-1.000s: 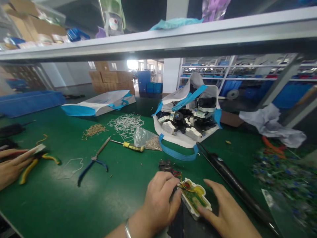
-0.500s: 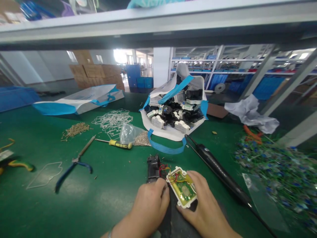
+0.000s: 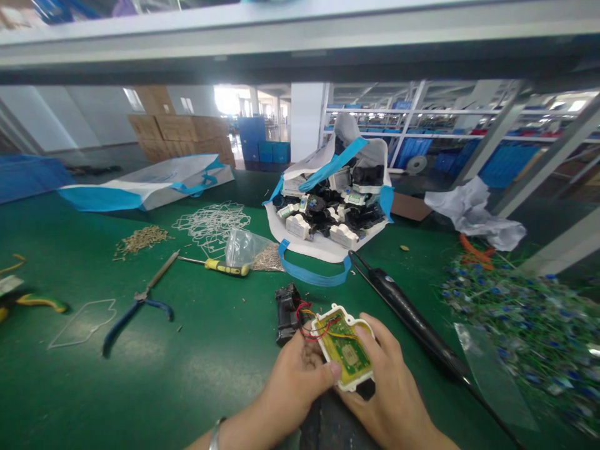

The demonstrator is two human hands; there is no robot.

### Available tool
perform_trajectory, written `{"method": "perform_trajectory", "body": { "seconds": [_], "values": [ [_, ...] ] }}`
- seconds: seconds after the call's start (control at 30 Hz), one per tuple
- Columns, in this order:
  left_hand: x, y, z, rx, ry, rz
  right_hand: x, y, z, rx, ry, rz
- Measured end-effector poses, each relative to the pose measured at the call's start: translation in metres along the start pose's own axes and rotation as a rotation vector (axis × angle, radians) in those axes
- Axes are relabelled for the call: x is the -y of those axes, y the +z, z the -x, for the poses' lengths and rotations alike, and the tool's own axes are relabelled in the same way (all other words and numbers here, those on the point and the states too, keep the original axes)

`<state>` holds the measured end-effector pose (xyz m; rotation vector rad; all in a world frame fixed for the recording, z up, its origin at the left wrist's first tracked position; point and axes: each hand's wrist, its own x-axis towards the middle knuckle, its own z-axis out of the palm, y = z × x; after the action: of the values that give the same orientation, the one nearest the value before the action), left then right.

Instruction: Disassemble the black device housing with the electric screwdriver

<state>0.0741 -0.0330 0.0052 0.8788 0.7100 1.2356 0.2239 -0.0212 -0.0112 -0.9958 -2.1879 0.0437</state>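
Both hands grip a white plastic housing [image 3: 327,347] with a green circuit board [image 3: 349,354] inside it. My left hand [image 3: 297,378] has its thumb on the housing's left edge and its fingers curled beneath. On the right side, my right hand [image 3: 387,375] wraps round the case, thumb over the rim. Red, black and yellow wires [image 3: 305,319] run from the board to a black plastic part [image 3: 287,312] lying just beyond my left hand. Under the hands is a dark object [image 3: 323,425] whose kind I cannot make out.
A white-and-blue bag [image 3: 300,249] of similar units stands ahead. Blue-handled pliers [image 3: 143,297], a yellow screwdriver [image 3: 225,267], screws [image 3: 269,257] and white gaskets [image 3: 213,226] lie left. A black corded tool [image 3: 417,325] and a wire pile [image 3: 520,325] lie right. A shelf [image 3: 300,47] hangs overhead.
My left hand has moved from beside the black part onto the housing's left edge, its thumb now on the rim. The black part has tilted slightly, and more wire shows.
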Motion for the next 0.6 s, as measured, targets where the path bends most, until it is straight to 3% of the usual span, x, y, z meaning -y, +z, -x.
{"method": "perform_trajectory", "body": {
  "seconds": [0.1,0.27,0.47,0.6],
  "values": [
    [0.006,0.001,0.002,-0.001,0.032,0.056,0.002,-0.002,0.001,0.040,-0.035,-0.035],
    [0.012,-0.008,0.002,-0.118,0.043,-0.002,0.005,-0.002,0.004,0.149,-0.093,-0.150],
    [0.009,-0.014,-0.002,-0.206,0.034,-0.011,0.003,0.003,0.000,0.143,0.126,-0.177],
    [0.003,-0.015,-0.002,-0.201,0.013,-0.044,-0.001,0.004,0.000,0.189,0.103,-0.159]
  ]
}}
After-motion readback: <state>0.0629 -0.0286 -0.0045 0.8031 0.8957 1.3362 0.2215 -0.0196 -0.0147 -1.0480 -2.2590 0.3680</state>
